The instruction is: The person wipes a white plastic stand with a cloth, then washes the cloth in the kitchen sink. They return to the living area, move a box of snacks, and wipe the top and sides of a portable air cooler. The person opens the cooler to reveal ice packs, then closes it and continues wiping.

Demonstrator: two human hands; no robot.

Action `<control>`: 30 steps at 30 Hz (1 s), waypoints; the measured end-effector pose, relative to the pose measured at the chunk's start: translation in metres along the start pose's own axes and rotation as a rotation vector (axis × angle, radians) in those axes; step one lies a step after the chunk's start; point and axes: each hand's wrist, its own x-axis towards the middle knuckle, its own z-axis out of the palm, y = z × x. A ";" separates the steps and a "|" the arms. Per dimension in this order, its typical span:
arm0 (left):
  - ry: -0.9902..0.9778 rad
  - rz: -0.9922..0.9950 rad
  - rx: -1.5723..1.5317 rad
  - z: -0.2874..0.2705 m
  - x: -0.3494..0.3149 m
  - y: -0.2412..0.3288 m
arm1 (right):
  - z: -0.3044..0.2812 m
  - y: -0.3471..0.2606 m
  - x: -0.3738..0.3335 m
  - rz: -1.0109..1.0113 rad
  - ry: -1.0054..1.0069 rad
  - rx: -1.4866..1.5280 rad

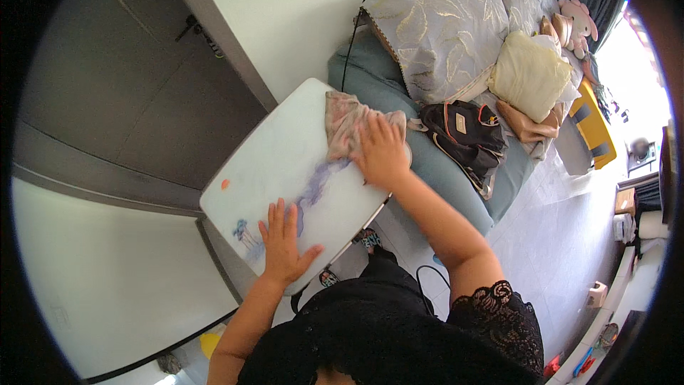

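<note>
A pale table top (281, 142) with rounded corners stands before me, bearing a painted purple-blue streak, small blue trees and an orange dot. A crumpled pinkish-beige cloth (343, 122) lies on its far right part. My right hand (382, 151) presses on the cloth's right side, fingers stretched and slightly apart. Nearer the front edge, my left hand (286, 244) rests flat on the painted surface with its fingers spread and nothing under it that I can see.
Right of the table stands a blue-green sofa (420, 153) with a patterned grey cover (445, 36). On it lie a black backpack (467, 139) and a cream cushion (531, 75). A dark door (128, 64) is at the left. A black cable (350, 46) hangs behind the table.
</note>
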 end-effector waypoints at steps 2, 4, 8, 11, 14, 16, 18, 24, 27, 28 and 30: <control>-0.107 -0.022 0.174 0.004 0.005 0.002 | -0.011 -0.027 -0.022 -0.064 -0.111 0.053; -0.187 -0.015 0.273 -0.003 0.009 0.014 | -0.027 -0.050 -0.044 -0.193 -0.246 0.185; -0.260 -0.015 0.296 -0.003 0.012 0.013 | -0.030 -0.060 -0.052 -0.456 -0.334 0.255; -0.210 0.021 0.302 0.000 0.011 0.006 | -0.017 -0.027 0.010 -0.484 -0.419 0.153; -0.208 0.031 0.306 0.001 0.011 0.003 | 0.023 0.001 0.070 -0.453 -0.224 0.165; -0.214 0.029 0.307 0.000 0.012 0.003 | 0.050 0.012 0.113 -0.391 -0.133 0.158; -0.210 0.032 0.297 0.000 0.013 0.004 | 0.066 0.015 0.148 -0.325 -0.219 0.177; -0.185 0.038 0.321 0.005 0.011 0.002 | 0.101 0.033 0.149 -0.110 -0.244 0.527; -0.190 0.005 0.344 0.006 0.007 0.002 | 0.034 0.050 0.073 -0.156 -0.114 0.573; -0.177 0.015 0.343 0.007 0.006 0.005 | 0.028 0.058 0.047 -0.173 0.021 0.529; -0.146 0.033 0.342 0.007 0.006 0.005 | 0.004 0.067 0.007 0.052 -0.172 0.675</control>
